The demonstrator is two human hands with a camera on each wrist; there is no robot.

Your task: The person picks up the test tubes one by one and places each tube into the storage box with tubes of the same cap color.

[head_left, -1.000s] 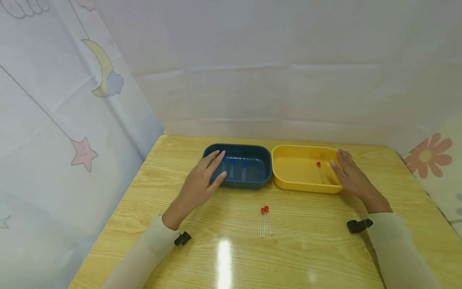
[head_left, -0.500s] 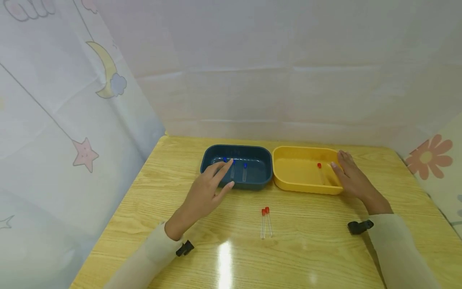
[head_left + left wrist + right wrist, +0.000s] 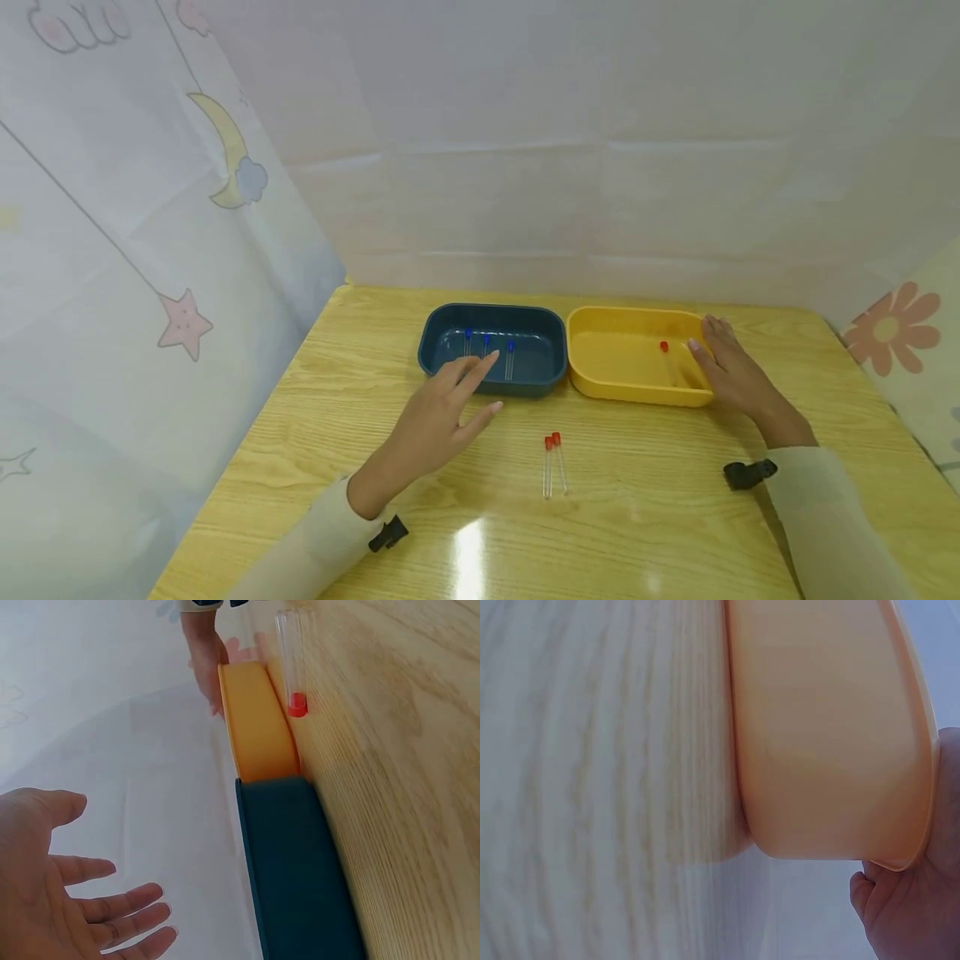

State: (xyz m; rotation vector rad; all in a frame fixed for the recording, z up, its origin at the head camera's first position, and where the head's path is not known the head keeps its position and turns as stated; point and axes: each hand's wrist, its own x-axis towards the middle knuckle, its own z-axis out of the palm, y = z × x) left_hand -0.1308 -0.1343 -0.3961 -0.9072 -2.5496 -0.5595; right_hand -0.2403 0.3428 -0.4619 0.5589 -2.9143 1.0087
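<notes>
My left hand hovers with spread fingers over the front rim of the dark blue tray, holding nothing. Inside that tray lie several clear test tubes with blue caps, partly hidden behind the fingers. At the right end of the yellow tray, my right hand holds the rim, thumb over the inner side and fingers outside. One red-capped test tube lies in the yellow tray. Two more red-capped test tubes lie side by side on the table in front of the trays.
Both trays stand end to end near the back of the wooden table. Behind them hangs a pale cloth backdrop, which also covers the left side. A small black wrist camera sits at the right sleeve.
My left hand has moved rightward and toward me, from over the blue tray's left end to its front rim. The right hand stays at the yellow tray; the tubes lie as before.
</notes>
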